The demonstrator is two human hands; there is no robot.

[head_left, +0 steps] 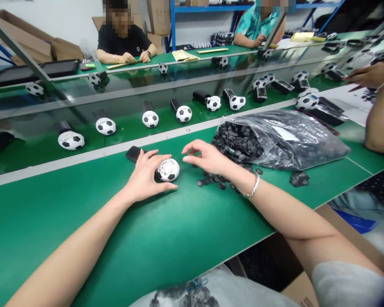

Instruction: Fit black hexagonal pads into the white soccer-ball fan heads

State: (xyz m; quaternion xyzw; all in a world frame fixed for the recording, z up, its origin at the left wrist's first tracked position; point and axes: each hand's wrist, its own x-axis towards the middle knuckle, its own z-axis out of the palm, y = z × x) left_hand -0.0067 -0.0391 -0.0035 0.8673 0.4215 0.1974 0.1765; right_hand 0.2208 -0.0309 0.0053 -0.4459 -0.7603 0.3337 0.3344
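A white soccer-ball-shaped piece with a black handle (168,169) lies on the green table, its upper face showing openwork with few black patches. My left hand (147,177) curls around it from the left, thumb on the near side and fingers on the far side, partly covering the handle. Just right of the ball, my right hand (206,157) hovers with thumb and forefinger brought close together in a pinch; anything between the tips is too small to make out. Loose black pentagon patches (216,180) lie beneath and beside the right wrist.
A clear plastic bag (297,140) full of black patches lies open at the right. Beyond a pale rail, a row of ball pieces (150,119) sits on the green conveyor belt (128,143). A neighbour's arm (382,102) reaches in at right; two people sit opposite.
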